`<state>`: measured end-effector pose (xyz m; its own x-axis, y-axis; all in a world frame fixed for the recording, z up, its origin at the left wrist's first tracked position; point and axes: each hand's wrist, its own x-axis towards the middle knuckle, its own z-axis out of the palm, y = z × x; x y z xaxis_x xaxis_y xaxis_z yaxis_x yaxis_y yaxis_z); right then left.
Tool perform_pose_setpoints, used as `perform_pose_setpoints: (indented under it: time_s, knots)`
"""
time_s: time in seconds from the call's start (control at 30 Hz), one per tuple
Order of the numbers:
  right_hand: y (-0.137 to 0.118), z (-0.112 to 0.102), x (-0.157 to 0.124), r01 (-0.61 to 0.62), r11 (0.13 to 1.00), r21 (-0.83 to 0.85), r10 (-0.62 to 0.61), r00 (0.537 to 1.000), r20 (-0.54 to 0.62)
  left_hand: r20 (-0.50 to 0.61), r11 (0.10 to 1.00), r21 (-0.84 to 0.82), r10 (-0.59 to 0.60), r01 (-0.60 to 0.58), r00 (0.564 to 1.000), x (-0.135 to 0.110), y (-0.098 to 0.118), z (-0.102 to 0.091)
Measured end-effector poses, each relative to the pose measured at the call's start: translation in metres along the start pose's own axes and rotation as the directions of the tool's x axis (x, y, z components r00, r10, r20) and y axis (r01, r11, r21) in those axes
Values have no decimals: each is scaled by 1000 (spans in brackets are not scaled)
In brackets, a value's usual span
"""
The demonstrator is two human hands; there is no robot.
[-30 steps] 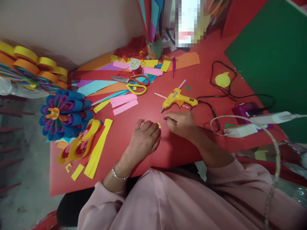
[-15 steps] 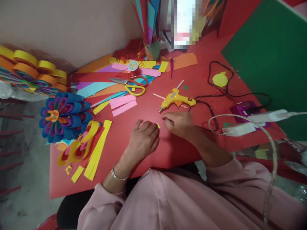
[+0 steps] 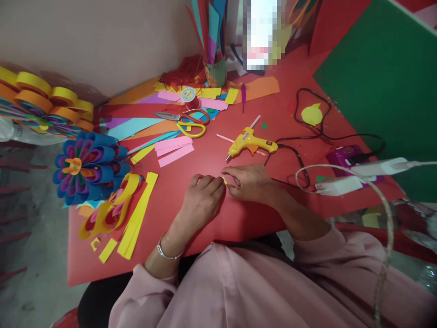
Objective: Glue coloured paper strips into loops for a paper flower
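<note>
My left hand (image 3: 203,197) rests over the red table with its fingers curled. It pinches a small yellow paper piece (image 3: 224,181), most of which is hidden behind the fingers. Close on its right is my right hand (image 3: 249,183), thumb and forefinger parted, the tips beside that yellow piece. Whether they touch it I cannot make out. Just beyond my right hand a yellow glue gun (image 3: 251,144) lies on its side, nozzle pointing toward me. Farther off are scissors (image 3: 191,123) with red and yellow handles and a spool of red thread (image 3: 190,98).
At left stand a blue and purple paper flower (image 3: 92,168) and yellow paper loops (image 3: 111,207), beside yellow strips (image 3: 138,216). Pink strips (image 3: 174,150) lie mid-table. Black cord (image 3: 303,168) loops toward a purple box (image 3: 344,159) at right. A cup (image 3: 215,74) holds rolled coloured paper.
My right hand has moved left toward my left hand, and its thumb and forefinger have spread near the yellow piece. My left hand has hardly moved.
</note>
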<state>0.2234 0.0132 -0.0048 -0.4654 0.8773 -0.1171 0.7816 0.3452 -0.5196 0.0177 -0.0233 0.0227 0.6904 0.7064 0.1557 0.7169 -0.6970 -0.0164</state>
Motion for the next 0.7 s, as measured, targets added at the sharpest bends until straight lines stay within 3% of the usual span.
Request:
perform_pose_setpoints:
  time_s: [0.43,0.53,0.7]
  knots:
    - [-7,-7,1,32,999,12,-32,999,41,33,1000,-21,2,-2,999,-2,-3,0]
    - [-7,-14,4,-47,998,45,44,997,66,37,1000,-18,-4,5,999,-3,-2,0]
    - [-4,-28,9,-234,956,179,195,958,208,56,1000,-24,-3,5,998,-3,-3,0]
